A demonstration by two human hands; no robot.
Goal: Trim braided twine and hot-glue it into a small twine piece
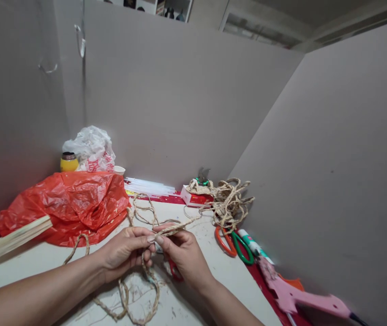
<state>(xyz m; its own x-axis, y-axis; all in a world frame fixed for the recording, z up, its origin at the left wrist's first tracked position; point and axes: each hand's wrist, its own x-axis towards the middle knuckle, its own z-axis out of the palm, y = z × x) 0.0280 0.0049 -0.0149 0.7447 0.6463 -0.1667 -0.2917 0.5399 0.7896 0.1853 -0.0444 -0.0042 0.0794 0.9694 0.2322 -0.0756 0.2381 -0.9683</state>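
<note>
My left hand [125, 251] and my right hand [181, 253] meet over the white table [37, 265], fingertips pinched together on a strand of jute twine [180, 226]. The twine runs from my fingers back to a tangled heap of twine [229, 199] at the far right, and loops of it hang below my hands onto the table [135, 296]. A red handle [175, 271] peeks out under my right hand; what it belongs to is hidden.
A red plastic bag [67, 203] and wooden sticks [10, 240] lie at left, a white bag [91, 147] and yellow jar [68, 162] behind. Red and green scissors [232, 244], a glue stick [253, 244], a pink glue gun [302, 299] and a red-white box [196, 198] line the right wall.
</note>
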